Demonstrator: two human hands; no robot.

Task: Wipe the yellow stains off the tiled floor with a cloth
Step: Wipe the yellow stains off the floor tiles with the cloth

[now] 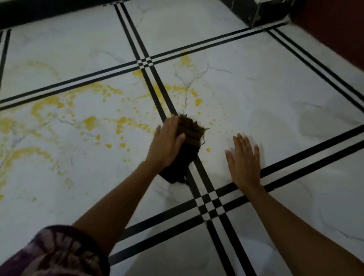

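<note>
Yellow stains spatter three white tiles. One dark cloth lies on a black joint stripe. Left hand flat, fingers together, pressing the cloth. Right hand spread flat on bare tile.

White marbled floor tiles with black double stripes, yellow stains, dark brown cloth.
</note>
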